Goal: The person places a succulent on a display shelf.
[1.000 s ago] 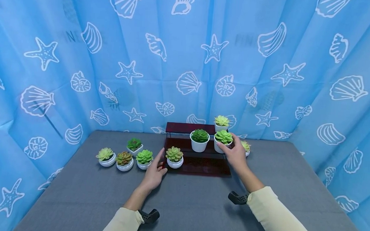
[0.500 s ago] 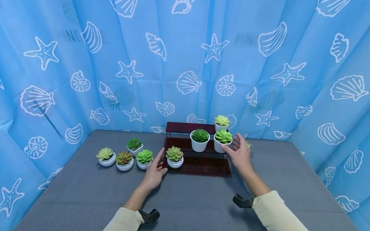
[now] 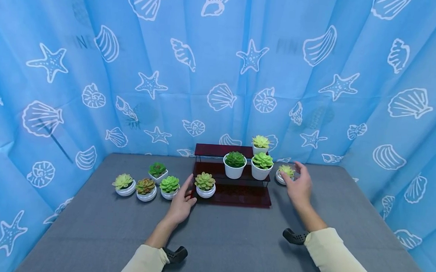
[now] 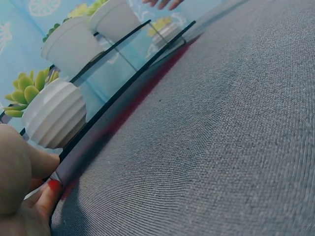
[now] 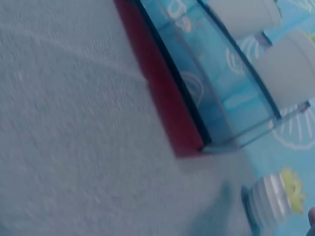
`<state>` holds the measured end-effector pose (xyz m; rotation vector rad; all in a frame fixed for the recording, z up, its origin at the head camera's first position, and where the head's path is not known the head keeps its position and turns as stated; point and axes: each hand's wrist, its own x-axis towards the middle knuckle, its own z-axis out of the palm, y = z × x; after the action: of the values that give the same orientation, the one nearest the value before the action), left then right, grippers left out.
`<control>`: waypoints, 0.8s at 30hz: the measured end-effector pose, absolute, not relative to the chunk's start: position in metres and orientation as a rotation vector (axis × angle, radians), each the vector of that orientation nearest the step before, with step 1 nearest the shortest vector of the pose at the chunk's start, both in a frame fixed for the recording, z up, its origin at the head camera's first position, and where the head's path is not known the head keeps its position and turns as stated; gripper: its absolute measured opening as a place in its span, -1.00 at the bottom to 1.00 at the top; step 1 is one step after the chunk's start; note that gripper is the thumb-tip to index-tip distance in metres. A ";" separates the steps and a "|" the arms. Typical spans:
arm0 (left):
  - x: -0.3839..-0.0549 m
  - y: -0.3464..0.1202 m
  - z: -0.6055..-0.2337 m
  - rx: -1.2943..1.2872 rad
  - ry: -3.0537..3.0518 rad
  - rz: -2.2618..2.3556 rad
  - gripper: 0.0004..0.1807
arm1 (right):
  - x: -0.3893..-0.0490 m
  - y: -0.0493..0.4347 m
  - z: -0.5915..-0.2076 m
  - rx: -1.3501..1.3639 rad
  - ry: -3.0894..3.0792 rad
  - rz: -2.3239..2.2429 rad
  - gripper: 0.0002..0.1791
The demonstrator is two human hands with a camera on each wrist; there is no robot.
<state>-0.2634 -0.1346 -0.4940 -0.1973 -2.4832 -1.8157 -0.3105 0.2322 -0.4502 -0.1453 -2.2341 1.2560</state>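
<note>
My left hand (image 3: 181,203) is at the left end of a dark red, see-through three-tier display stand (image 3: 237,195). In the left wrist view its thumb (image 4: 45,164) and a finger pinch the corner of the lowest tier. Just beside it on that tier sits a potted succulent (image 3: 205,185) in a ribbed white pot. My right hand (image 3: 299,187) is right of the stand, thumb and fingers spread beside a small yellow-green potted succulent (image 3: 282,177) on the table. The right wrist view has this ribbed pot (image 5: 268,201) upright, with a fingertip near its leaves.
On the middle tier stand a dark green succulent (image 3: 234,165) and a bright green succulent (image 3: 262,166) in taller white pots. A pale one (image 3: 260,144) stands on the top tier's right end. Several small potted succulents (image 3: 146,189) are grouped left on the grey tablecloth (image 3: 219,247).
My right hand has let go of the bright green succulent on the middle tier and moved right to the small pot on the table. My left hand has stayed put.
</note>
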 end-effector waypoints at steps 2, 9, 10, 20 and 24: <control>-0.264 -0.135 -0.494 -0.185 -2.481 -1.822 -0.13 | -0.314 0.237 -0.453 -0.173 -2.269 1.234 -0.31; -0.263 -0.135 -0.493 -0.207 -2.483 -1.810 -0.11 | -0.325 0.249 -0.453 -0.253 -2.490 1.331 -0.06; -0.263 -0.135 -0.493 -0.215 -2.481 -1.804 -0.11 | -0.327 0.250 -0.453 -0.255 -2.523 1.347 -0.03; -0.264 -0.136 -0.494 -0.241 -2.493 -1.785 -0.13 | -0.337 0.257 -0.468 -0.277 -2.634 1.359 -0.03; -0.265 -0.136 -0.495 -0.233 -2.486 -1.790 -0.14 | -0.340 0.256 -0.473 -0.322 -2.614 1.365 -0.13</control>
<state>-0.2651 -0.1363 -0.4952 -0.2329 -2.4862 -1.7896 -0.3402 0.2562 -0.4735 -0.3220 -2.6139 1.3649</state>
